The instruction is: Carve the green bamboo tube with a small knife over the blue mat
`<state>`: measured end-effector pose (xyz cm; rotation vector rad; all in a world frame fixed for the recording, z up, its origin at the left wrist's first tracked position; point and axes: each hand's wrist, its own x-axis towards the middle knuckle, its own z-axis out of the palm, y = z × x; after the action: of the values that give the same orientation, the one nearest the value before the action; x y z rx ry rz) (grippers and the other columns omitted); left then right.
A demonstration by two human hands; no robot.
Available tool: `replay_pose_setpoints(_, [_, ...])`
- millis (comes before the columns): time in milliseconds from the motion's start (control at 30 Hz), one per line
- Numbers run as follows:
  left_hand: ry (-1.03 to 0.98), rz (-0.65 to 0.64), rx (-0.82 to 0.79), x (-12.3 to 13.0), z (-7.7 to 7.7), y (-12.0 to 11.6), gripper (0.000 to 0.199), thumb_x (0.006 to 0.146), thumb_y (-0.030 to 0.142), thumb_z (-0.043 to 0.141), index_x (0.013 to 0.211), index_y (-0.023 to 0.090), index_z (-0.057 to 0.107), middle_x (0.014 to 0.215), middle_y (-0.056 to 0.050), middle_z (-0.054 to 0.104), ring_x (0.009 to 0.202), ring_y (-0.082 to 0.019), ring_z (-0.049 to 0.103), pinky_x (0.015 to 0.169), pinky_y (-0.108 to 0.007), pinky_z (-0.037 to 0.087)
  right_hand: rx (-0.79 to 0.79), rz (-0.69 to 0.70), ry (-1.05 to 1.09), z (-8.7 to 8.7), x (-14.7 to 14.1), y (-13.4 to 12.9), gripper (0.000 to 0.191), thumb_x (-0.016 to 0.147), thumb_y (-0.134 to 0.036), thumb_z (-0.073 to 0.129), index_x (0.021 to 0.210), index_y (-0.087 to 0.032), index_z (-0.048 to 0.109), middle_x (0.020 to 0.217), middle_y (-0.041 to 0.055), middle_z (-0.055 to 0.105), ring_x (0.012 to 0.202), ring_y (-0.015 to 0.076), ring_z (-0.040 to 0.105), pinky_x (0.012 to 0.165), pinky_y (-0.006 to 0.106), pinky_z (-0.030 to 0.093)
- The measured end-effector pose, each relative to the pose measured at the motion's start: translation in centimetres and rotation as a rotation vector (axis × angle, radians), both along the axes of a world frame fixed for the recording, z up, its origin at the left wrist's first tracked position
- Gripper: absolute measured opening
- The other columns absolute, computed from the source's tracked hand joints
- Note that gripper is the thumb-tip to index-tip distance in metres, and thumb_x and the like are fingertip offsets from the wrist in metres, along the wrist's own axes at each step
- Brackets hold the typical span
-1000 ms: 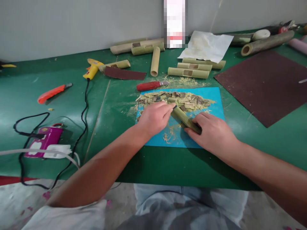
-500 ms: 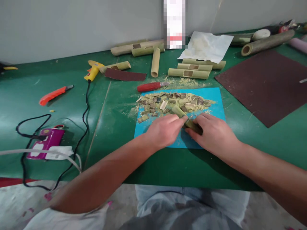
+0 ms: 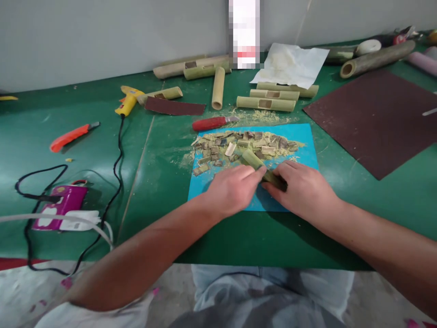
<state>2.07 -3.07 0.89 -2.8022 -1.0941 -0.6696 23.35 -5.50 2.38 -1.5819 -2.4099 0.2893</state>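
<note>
One bamboo tube (image 3: 251, 158) — long axis aslant, far end leftward

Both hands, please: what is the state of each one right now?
Left hand: closed, against the bamboo tube; whether it pinches something small cannot be told.
Right hand: closed, holding the bamboo tube near its lower end.

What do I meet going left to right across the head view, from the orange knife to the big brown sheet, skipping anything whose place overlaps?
Orange knife → yellow glue gun → red-handled knife → held bamboo tube → big brown sheet.
</note>
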Motion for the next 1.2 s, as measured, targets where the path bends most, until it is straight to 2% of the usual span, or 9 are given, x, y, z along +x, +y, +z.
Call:
replay_pose_setpoints(200, [-0.063,0.088,-0.022,-1.2,-0.2,1.3,0.035,0.106,0.024,0.041,0.121,0.011,0.069,0.081,-0.006,0.070,0.076,-0.015,0.065,0.069,-0.026,0.052,0.009,-0.020,-0.002,0.3,0.3,0.0,0.021,0.085,-0.038,0.065,0.076,-0.020,0.058,0.074,0.0027,0.060,0.065,0.0157,0.052,0.058,0.030,0.030])
replay_pose_setpoints(400, [-0.104,0.078,0.006,-1.2,-0.3,1.5,0.031,0.104,0.023,0.045,0.119,0.011,0.070,0.083,-0.006,0.072,0.077,-0.016,0.067,0.068,-0.026,0.054,0.054,0.006,-0.080,1.3,0.5,-0.8,0.023,0.085,-0.040,0.064,0.074,-0.020,0.058,0.071,0.0028,0.060,0.062,0.0160,0.052,0.056,0.030,0.028])
replay_pose_setpoints(600, [-0.122,0.049,0.015,-0.9,0.3,1.3,0.030,0.103,0.021,0.047,0.117,0.009,0.070,0.085,-0.007,0.073,0.078,-0.016,0.069,0.070,-0.027,0.055,0.172,0.073,-0.087,0.9,0.4,-1.2,0.019,0.088,-0.027,0.056,0.071,-0.019,0.059,0.068,0.0036,0.060,0.059,0.0149,0.051,0.055,0.031,0.028])
replay_pose_setpoints(733, [-0.141,0.094,0.026,-1.2,0.4,1.8,0.031,0.104,0.023,0.047,0.121,0.011,0.069,0.091,-0.008,0.074,0.081,-0.016,0.069,0.072,-0.027,0.056,0.243,0.060,-0.063,0.7,-0.3,-0.4,0.020,0.089,-0.026,0.053,0.072,-0.018,0.061,0.069,0.0054,0.060,0.062,0.0163,0.052,0.056,0.031,0.029])
replay_pose_setpoints(900, [-0.106,0.153,-0.014,-0.7,0.0,1.8,0.035,0.106,0.028,0.042,0.118,0.013,0.071,0.086,-0.008,0.072,0.077,-0.016,0.067,0.067,-0.026,0.052,0.118,0.040,-0.094,0.6,-1.1,0.5,0.019,0.090,-0.027,0.053,0.079,-0.016,0.063,0.075,0.0088,0.063,0.067,0.0190,0.054,0.058,0.032,0.030])
replay_pose_setpoints(1000, [-0.049,0.080,-0.065,0.2,0.0,0.7,0.039,0.107,0.030,0.036,0.117,0.015,0.071,0.076,-0.005,0.068,0.070,-0.015,0.063,0.060,-0.025,0.048,0.082,0.024,-0.075,0.4,-1.1,0.6,0.020,0.092,-0.028,0.051,0.079,-0.017,0.062,0.076,0.0087,0.063,0.067,0.0193,0.054,0.058,0.033,0.030])
replay_pose_setpoints(1100, [-0.012,0.010,-0.104,0.4,0.0,0.1,0.040,0.108,0.030,0.034,0.118,0.017,0.070,0.076,-0.004,0.067,0.069,-0.015,0.062,0.058,-0.025,0.047,0.060,0.005,-0.052,0.3,-1.0,0.6,0.019,0.091,-0.030,0.054,0.078,-0.019,0.060,0.075,0.0073,0.062,0.067,0.0190,0.054,0.059,0.032,0.029])
replay_pose_setpoints(1200, [-0.031,0.110,-0.033,0.2,0.0,0.4,0.039,0.107,0.029,0.035,0.119,0.016,0.070,0.080,-0.006,0.069,0.073,-0.015,0.063,0.061,-0.025,0.048,0.009,-0.054,-0.044,0.3,-0.9,0.7,0.020,0.086,-0.036,0.062,0.074,-0.021,0.057,0.072,0.0051,0.060,0.065,0.0183,0.053,0.057,0.031,0.027])
